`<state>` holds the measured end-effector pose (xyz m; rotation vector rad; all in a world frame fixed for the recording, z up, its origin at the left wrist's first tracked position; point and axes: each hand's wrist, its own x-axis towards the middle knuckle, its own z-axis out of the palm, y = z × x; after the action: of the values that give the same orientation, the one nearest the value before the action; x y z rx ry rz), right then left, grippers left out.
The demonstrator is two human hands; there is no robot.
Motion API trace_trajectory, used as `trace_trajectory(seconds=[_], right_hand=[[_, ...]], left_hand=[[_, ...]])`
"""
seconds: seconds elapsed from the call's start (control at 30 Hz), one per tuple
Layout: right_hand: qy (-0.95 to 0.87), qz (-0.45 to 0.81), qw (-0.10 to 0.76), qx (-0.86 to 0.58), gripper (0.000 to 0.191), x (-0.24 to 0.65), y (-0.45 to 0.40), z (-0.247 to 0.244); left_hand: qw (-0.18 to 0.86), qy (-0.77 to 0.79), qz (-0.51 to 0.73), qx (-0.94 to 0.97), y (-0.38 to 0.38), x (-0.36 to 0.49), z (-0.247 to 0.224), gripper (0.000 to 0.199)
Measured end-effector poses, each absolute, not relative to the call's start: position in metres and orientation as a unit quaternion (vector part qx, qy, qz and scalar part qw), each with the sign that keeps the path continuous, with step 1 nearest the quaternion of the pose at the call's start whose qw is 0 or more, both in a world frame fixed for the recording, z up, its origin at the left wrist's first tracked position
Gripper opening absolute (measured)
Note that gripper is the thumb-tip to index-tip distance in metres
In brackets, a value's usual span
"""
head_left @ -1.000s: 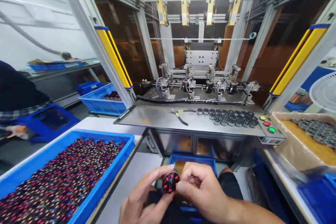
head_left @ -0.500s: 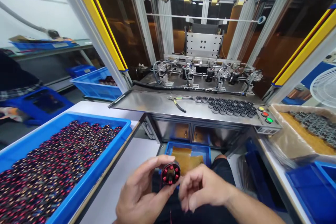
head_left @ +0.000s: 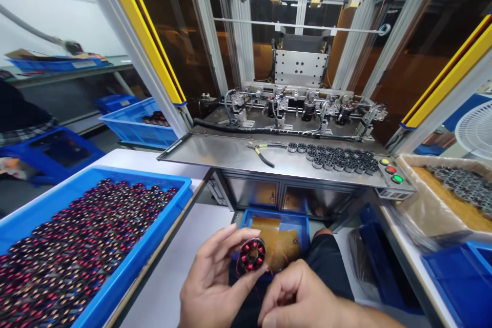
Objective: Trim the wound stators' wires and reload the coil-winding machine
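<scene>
A motor stator (head_left: pixel 252 255) with red wire coils and a dark slotted core is held between the thumb and fingers of my left hand (head_left: pixel 217 279), its round face turned up toward me. Close beside it on the right, my right hand (head_left: pixel 298 292) has its fingers pinched together. A thin, faint red wire shows between the stator and these fingers, which close on it; its end is hidden. Both hands are above my lap, in front of a blue bin (head_left: pixel 303 223) on the floor with brown sheets in it.
At left, a blue tray (head_left: pixel 180 180) holds many wound stators. Cutting pliers (head_left: pixel 262 155) and rows of unwound cores (head_left: pixel 338 158) lie on the metal ledge before a winding machine (head_left: pixel 300 105). Coloured buttons (head_left: pixel 391 169) sit at its right, by a box of cores (head_left: pixel 413 161).
My right hand has moved down and slightly away from the stator, fingers now pinched. My left hand has shifted a little right, still holding the stator.
</scene>
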<state>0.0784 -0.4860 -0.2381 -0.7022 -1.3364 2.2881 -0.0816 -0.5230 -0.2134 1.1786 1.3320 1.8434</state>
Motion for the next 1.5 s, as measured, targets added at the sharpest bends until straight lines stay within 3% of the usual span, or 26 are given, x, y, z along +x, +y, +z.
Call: trace_trajectory(seconds=[0.17,0.47,0.8,0.93,1.03,1.1,1.2,1.33,1.5], right_hand=[[-0.518,0.746,0.282,-0.31,0.053,0.092,-0.456,-0.209],[-0.538,0.745,0.229,-0.32,0.051,0.086,-0.463,-0.194],[-0.577,0.682,0.292,-0.342,0.044,0.087,-0.474,-0.214],[-0.623,0.619,0.334,-0.341,0.039,0.085,-0.477,-0.221],[-0.668,0.534,0.405,-0.322,0.028,0.088,-0.476,-0.224],[-0.679,0.49,0.459,-0.297,0.031,0.088,-0.476,-0.225],[-0.674,0.501,0.475,-0.264,0.025,0.084,-0.477,-0.223],[-0.634,0.542,0.487,-0.258,0.016,0.074,-0.483,-0.224],[-0.582,0.576,0.502,-0.28,0.018,0.064,-0.49,-0.236]], left_hand=[[0.371,0.479,0.672,0.425,-0.53,-0.077,-0.211,0.051],[0.423,0.413,0.645,0.484,-0.526,-0.085,-0.22,0.064],[0.589,0.418,0.597,0.349,-0.516,-0.091,-0.225,0.036],[0.505,0.465,0.605,0.404,-0.518,-0.087,-0.228,0.044],[0.306,0.503,0.619,0.519,-0.522,-0.085,-0.231,0.043],[0.196,0.51,0.606,0.578,-0.526,-0.085,-0.232,0.05],[0.161,0.518,0.582,0.606,-0.53,-0.084,-0.232,0.055],[0.225,0.498,0.613,0.571,-0.531,-0.085,-0.228,0.043],[0.424,0.471,0.622,0.459,-0.523,-0.088,-0.224,0.036]])
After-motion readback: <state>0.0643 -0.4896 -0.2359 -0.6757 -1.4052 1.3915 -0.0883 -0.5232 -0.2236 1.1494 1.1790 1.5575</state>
